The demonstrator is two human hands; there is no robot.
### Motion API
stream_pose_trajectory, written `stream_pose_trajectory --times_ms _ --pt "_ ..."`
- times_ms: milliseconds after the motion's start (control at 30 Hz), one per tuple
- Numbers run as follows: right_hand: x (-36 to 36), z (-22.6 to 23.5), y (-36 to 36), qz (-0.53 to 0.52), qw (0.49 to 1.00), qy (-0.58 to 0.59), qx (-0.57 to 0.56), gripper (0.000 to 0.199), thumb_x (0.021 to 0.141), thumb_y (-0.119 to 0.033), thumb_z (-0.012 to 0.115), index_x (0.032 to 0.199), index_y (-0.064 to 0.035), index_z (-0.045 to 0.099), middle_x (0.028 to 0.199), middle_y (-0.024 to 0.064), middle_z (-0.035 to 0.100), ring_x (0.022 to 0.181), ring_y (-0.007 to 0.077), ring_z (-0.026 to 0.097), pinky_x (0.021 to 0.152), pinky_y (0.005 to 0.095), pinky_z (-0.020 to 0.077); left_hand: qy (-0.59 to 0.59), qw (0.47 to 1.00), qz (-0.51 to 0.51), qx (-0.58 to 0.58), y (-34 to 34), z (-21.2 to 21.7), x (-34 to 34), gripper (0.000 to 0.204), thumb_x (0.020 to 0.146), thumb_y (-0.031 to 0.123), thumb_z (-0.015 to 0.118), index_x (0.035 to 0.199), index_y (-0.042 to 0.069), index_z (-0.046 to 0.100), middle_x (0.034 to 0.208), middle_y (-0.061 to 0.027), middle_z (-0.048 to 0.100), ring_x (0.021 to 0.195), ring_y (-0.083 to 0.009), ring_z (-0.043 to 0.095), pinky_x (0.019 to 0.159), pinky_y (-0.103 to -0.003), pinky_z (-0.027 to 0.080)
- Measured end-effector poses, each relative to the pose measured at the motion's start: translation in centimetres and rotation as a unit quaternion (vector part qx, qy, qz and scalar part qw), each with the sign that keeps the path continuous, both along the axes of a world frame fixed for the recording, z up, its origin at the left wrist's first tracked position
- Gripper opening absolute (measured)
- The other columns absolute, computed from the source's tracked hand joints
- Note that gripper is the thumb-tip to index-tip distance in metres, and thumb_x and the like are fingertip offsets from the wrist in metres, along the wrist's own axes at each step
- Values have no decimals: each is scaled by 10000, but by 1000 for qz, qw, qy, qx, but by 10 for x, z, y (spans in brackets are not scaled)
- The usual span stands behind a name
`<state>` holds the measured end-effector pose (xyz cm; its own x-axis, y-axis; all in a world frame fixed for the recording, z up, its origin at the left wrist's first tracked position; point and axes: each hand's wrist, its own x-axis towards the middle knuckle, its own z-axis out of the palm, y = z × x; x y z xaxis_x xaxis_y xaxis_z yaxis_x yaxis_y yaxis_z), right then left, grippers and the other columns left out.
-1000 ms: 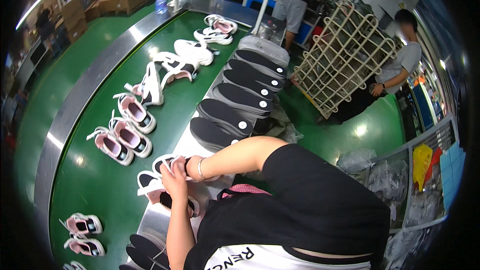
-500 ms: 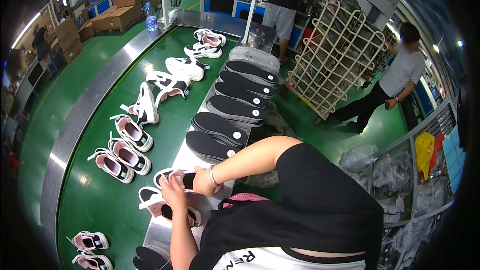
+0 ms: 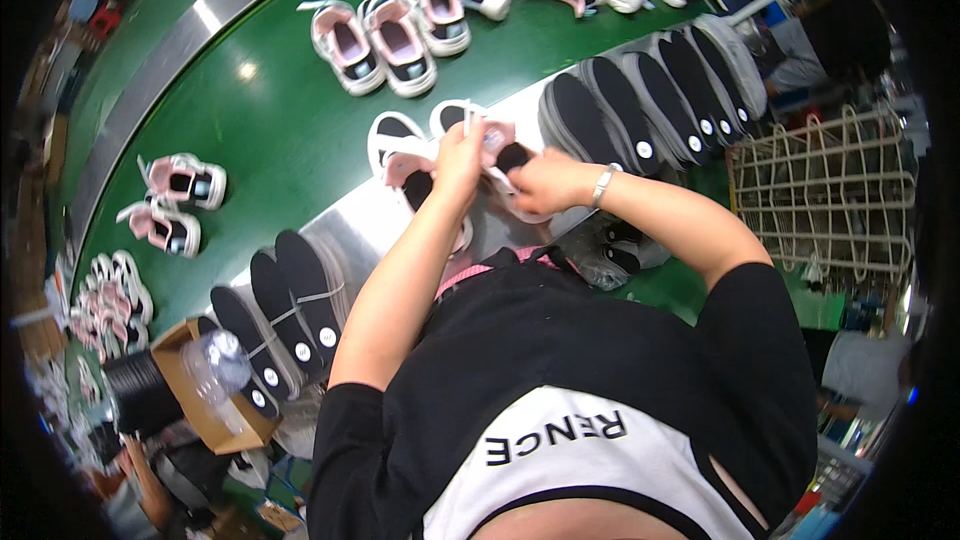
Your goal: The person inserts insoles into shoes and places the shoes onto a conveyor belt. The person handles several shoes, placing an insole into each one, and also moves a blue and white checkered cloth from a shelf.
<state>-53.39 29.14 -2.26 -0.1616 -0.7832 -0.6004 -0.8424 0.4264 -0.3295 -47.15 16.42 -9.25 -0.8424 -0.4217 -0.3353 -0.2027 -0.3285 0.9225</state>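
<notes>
In front of me a white, black and pink sneaker (image 3: 452,115) rests on the metal ledge, its toe pointing away. My left hand (image 3: 462,162) pinches the pink tongue and pulls it up. At the shoe's opening, beside the black inside, my right hand (image 3: 552,182) is closed with bent fingers; its fingertips are partly hidden. A second sneaker (image 3: 395,140) of the same kind stands just left, partly behind my left forearm. Right of my hands lie stacks of black insoles (image 3: 580,118). More insoles (image 3: 300,290), some tied in bundles, lie on the left.
Several sneakers (image 3: 398,38) stand on the green belt (image 3: 270,140) beyond the ledge, others (image 3: 180,180) further left. A cardboard box (image 3: 190,380) holding a clear plastic bottle (image 3: 222,365) is at lower left. On the right stands a wire rack cart (image 3: 820,200).
The view has swung, bringing the left-hand insoles and the box into sight. My left hand still holds the tongue; my right hand stays at the same shoe's opening.
</notes>
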Motion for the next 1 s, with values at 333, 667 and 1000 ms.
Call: stream_pose_trajectory --times_ms 333,667,1000 --pt "-21 -26 -16 -76 902 159 -394 108 745 -130 521 841 -83 535 721 85 511 670 263 532 546 345 429 -43 998 33 -7 0 -9 -10 431 835 355 433 830 -54 570 719 -111 569 648 -157 494 591 -291 392" --pt "-37 -1 18 -301 854 -283 -317 95 805 -133 493 805 -38 500 726 -16 471 683 65 429 608 218 376 -21 997 -18 -76 5 9 -11 356 823 310 454 858 -39 518 654 -117 530 555 -204 520 534 -311 420" --pt "22 21 31 -291 865 -190 -362 109 798 -69 500 877 6 493 803 21 499 733 86 464 676 204 386 100 929 -79 -347 6 82 74 175 749 90 512 915 34 519 793 -158 575 762 -320 557 665 -367 436"
